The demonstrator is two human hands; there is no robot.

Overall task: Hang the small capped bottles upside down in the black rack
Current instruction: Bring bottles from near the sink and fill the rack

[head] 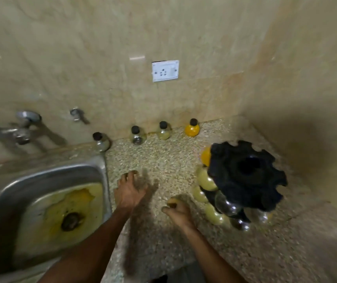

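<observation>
A black round rack stands on the speckled counter at the right, with several small bottles hanging upside down round its left and lower side. Several more black-capped bottles stand upright along the back wall: a clear one by the sink corner, two pale ones, and an orange one. My left hand hovers over the counter with relaxed fingers and holds nothing. My right hand is loosely curled just left of the rack; I cannot tell whether anything is in it.
A steel sink with yellow stains fills the lower left, with a tap above it. A white wall socket sits on the tiled wall. The side wall closes off the counter at the right.
</observation>
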